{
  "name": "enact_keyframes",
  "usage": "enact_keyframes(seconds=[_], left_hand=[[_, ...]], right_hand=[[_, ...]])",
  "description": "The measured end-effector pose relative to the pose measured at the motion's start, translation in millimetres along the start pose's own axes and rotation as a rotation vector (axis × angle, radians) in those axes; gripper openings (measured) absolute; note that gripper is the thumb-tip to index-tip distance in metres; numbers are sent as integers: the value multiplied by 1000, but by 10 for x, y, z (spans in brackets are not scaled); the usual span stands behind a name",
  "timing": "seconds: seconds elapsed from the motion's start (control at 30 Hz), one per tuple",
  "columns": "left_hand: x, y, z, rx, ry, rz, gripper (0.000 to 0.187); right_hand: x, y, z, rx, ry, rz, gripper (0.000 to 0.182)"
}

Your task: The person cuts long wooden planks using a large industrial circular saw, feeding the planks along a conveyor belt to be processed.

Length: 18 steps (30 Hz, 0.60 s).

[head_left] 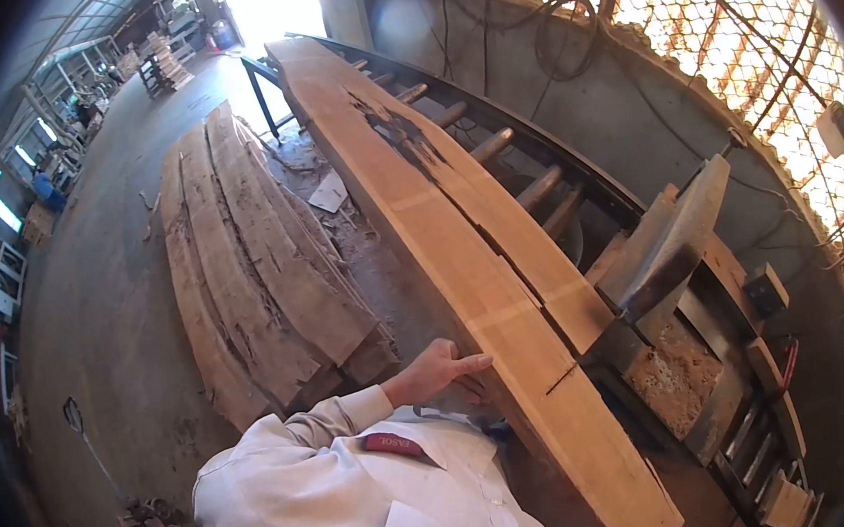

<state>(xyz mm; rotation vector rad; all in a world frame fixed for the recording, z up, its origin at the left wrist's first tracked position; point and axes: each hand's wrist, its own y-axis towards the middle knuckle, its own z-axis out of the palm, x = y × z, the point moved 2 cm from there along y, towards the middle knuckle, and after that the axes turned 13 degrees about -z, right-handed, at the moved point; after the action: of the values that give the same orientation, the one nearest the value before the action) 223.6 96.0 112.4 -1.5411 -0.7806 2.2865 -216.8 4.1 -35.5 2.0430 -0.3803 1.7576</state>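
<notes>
A long, thick wooden plank (pixel 450 241) runs from the bottom of the view to the far end of a roller bench. A dark, ragged split opens along part of it, and a short dark line crosses its face near me. My left hand (pixel 442 372) holds the plank's left edge, with the thumb lying on top and the other fingers curled at the side, partly hidden. My right hand does not show. To the plank's right stands a machine with a tilted metal guard (pixel 676 241), beside a recess full of sawdust (pixel 673 382).
Rough-edged slabs (pixel 251 258) lie stacked on the floor to the left. Metal rollers (pixel 492 145) line the bench's right side, by a wall with mesh windows (pixel 713 27). A long-handled tool (pixel 91 443) stands at lower left. Further wood stacks (pixel 164 65) are far back.
</notes>
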Motion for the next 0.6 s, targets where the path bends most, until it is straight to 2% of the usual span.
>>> enact_keyframes(seconds=[0.07,0.1,0.2,0.3,0.4,0.5,0.57,0.6], left_hand=[[-9,59,10,78,-99,21,36],[-138,10,-31,83,57,67,35],[-270,18,-26,183,29,120,41],[-443,16,15,253,14,167,35],[-654,-27,45,210,144,343,31],[-927,-157,46,47,371,486,26],[-918,-309,-88,-449,655,920,32],[-1004,-366,-81,-598,737,1090,35]], right_hand=[[169,21,-94,-39,-33,-50,71],[266,40,-145,-56,-48,-74,71],[550,83,-258,-113,-86,-158,72],[861,105,-386,-180,-119,-242,73],[1217,135,-491,-248,-154,-346,74],[1559,144,-549,-316,-167,-449,75],[1786,134,-579,-361,-186,-516,75],[1903,127,-573,-384,-195,-553,75]])
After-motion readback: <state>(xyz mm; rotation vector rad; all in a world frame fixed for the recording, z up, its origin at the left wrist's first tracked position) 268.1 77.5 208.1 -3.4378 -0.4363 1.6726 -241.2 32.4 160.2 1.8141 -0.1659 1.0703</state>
